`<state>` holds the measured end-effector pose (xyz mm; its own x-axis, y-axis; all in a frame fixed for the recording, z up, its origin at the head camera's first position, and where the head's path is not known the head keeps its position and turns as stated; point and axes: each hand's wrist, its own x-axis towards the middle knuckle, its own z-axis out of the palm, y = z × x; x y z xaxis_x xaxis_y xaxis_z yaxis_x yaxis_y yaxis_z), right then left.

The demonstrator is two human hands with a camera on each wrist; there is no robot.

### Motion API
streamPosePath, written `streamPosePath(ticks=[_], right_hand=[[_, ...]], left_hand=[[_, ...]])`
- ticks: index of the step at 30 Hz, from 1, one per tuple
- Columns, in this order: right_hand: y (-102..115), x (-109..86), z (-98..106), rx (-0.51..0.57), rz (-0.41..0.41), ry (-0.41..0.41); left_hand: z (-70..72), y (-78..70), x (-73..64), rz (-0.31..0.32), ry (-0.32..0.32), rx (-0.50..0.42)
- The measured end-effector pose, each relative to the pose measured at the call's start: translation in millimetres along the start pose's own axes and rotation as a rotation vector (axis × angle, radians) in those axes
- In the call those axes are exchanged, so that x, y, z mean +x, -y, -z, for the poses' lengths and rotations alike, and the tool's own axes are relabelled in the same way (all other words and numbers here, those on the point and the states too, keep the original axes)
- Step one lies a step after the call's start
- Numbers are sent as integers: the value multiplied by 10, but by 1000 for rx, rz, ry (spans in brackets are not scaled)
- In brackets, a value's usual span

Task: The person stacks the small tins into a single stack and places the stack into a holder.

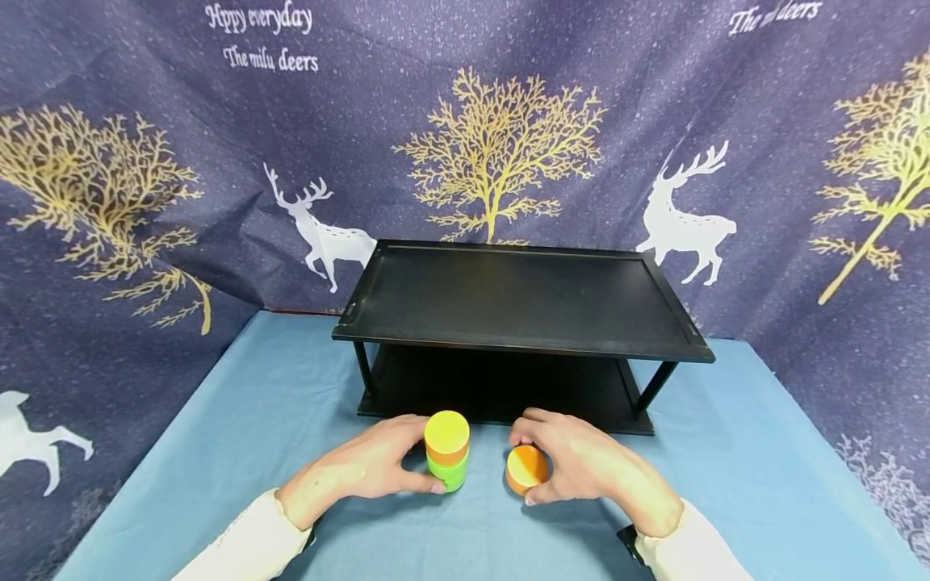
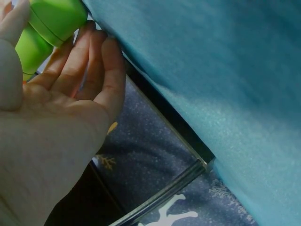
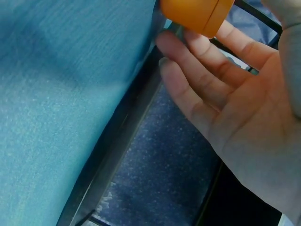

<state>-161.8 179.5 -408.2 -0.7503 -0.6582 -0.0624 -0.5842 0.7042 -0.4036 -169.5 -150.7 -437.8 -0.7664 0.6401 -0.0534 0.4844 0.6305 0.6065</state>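
My left hand (image 1: pixel 381 458) holds a small stack of short cylinders, its thumb against the near side and fingers round the far side. The lower part is a bright green cylinder (image 1: pixel 449 472), and on it sits an orange cylinder (image 1: pixel 446 440) with a yellowish top. In the left wrist view, a seam runs round the green cylinder (image 2: pixel 61 21), close to the fingertips. To the right, my right hand (image 1: pixel 577 458) pinches a separate orange cylinder (image 1: pixel 526 470) between thumb and fingers. The right wrist view shows this orange cylinder (image 3: pixel 195 14) low by the blue cloth.
Behind the hands stands a black two-tier rack (image 1: pixel 508 298), its lower shelf (image 1: pixel 501 383) reaching close to the fingertips. Blue cloth (image 1: pixel 240 452) covers the table. A dark blue hanging cloth (image 1: pixel 363 105) with printed deer and trees rises behind.
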Motion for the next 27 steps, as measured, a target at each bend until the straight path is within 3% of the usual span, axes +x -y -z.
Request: streamPosePath(ticks=[27], right_hand=[[13,23,-27,35,-9,36]], left_hand=[[-5,-6,-12,-11,-7,13]])
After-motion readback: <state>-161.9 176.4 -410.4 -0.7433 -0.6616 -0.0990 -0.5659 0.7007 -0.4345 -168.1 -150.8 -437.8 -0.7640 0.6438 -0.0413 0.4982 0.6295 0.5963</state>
